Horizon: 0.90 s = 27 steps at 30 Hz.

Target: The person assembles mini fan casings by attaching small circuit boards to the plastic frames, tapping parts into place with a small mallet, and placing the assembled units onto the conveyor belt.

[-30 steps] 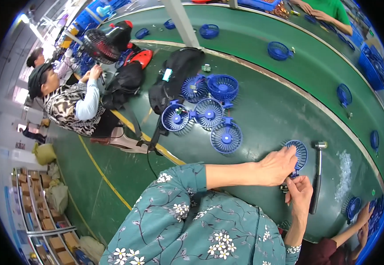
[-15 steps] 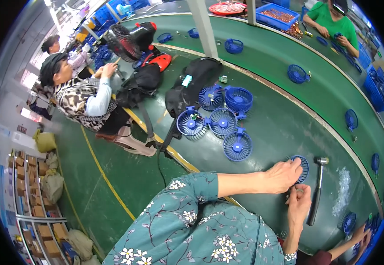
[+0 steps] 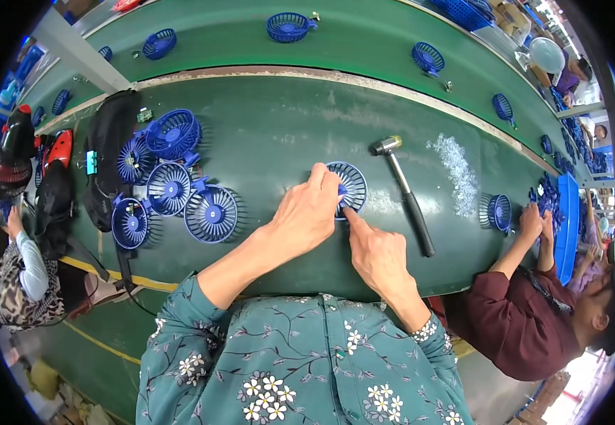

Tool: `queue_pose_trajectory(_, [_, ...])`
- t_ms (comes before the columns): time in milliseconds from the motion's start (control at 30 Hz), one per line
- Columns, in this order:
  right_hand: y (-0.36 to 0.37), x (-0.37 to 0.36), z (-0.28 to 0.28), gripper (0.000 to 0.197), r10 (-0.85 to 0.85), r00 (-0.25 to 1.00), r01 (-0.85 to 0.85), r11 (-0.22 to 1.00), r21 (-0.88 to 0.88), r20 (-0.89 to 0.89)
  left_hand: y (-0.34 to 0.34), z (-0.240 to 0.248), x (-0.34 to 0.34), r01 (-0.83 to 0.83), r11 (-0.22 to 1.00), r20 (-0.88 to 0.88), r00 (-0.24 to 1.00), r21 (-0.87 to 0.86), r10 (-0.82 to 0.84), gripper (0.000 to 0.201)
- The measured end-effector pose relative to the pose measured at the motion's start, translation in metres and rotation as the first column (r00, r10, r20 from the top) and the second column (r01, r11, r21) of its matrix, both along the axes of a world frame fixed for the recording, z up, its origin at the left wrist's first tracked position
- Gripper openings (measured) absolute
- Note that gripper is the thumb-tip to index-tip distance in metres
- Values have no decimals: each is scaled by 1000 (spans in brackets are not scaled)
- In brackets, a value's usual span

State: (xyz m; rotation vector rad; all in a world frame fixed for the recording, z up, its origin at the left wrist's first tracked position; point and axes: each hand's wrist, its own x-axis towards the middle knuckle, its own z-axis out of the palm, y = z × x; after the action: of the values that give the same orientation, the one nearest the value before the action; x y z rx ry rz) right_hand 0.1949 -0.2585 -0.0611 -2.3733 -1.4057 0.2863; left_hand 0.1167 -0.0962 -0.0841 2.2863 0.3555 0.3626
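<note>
A round blue plastic fan housing [image 3: 354,177] with a slatted grille lies on the green bench in front of me. My left hand [image 3: 306,209] is closed on its left side, by a small blue stub. Coming in from the right, my right hand [image 3: 380,255] presses its index fingertip at the housing's lower edge. Its other fingers are curled, and whatever they may hold is hidden. To the right rests a hammer [image 3: 405,185] with a black handle and a metal and pale yellow head.
Several blue fan housings [image 3: 171,188] cluster at left beside a black bag [image 3: 109,156]. Small clear pieces [image 3: 456,173] are scattered right of the hammer. Farther off runs a green conveyor [image 3: 364,32] carrying housings. A co-worker in maroon [image 3: 516,319] works by a blue bin [image 3: 568,219].
My view has swung to the right, bringing the maroon-sleeved co-worker more fully into sight. My left hand stays at the housing, while my right index finger now reaches straighter toward its edge.
</note>
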Motion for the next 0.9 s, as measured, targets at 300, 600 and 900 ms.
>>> queue_pose_trajectory(300, [3,3,3,36,30,999,-25,992,-123,41,-4,-5,-2,13,1000,34,999,0,-13,16])
queue_pose_trajectory(600, [6,3,0,19,57,996,-45,986,-161,72,-5,13,-11,77,995,9,997,-68,-77,22])
queue_pose_trajectory(900, [4,11,8,13,31,998,-34,997,-65,-52,-15,13,-13,-8,999,30,1000,-32,9,29])
